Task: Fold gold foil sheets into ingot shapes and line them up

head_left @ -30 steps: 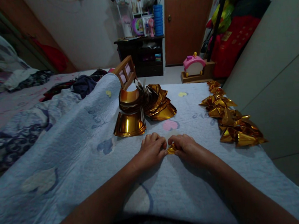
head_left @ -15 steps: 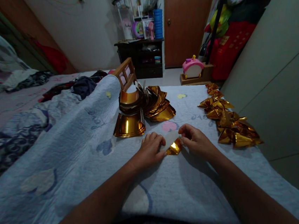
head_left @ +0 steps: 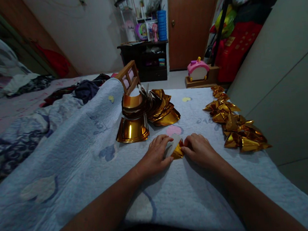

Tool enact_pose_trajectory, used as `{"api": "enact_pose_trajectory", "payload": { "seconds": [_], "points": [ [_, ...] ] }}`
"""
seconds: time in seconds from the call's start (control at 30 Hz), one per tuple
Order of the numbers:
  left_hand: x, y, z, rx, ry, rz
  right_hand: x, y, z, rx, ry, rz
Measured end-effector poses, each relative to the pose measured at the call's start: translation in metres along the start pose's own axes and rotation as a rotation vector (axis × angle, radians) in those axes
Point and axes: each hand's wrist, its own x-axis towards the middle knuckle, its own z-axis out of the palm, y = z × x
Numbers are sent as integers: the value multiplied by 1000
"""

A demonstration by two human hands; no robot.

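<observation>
Both hands down on the pale blue quilt (head_left: 93,161): left hand (head_left: 157,152) and right hand (head_left: 199,149) pinch a small gold foil paper (head_left: 177,150) between them, fingers closed on its edges. Best press that crease flat and even. No containers here; loose gold sheets (head_left: 145,112) are piled just beyond the quilt's centre, folded gold pieces (head_left: 233,122) along its right edge.

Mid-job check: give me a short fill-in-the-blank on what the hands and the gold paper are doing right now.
1. Both hands press a small sheet of ____ paper on the quilt.
2. The folded pieces lie to the ____ of the right hand.
3. The unfolded stack lies beyond the ____ hand.

Missing words: gold; right; left
</observation>
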Motion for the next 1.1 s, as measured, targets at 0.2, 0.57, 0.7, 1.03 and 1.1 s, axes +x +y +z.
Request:
{"api": "enact_pose_trajectory", "payload": {
  "seconds": [0.2, 0.57, 0.7, 1.03, 1.1],
  "points": [
    [1, -2, 4, 26, 7, 15, 3, -5, 1, -32, 18, 66],
    [4, 4, 6, -28, 81, -26, 7, -6, 8, 252, 57, -33],
    [4, 3, 6, -35, 124, -1, 5, -9, 8, 619, 6, -53],
    [3, 8, -2, -215, 235, -5, 2, -17, 3, 970, -38, -69],
    [2, 11, -3, -277, 227, -36, 1, -18, 3, 1006, -40, -92]
  ]
}}
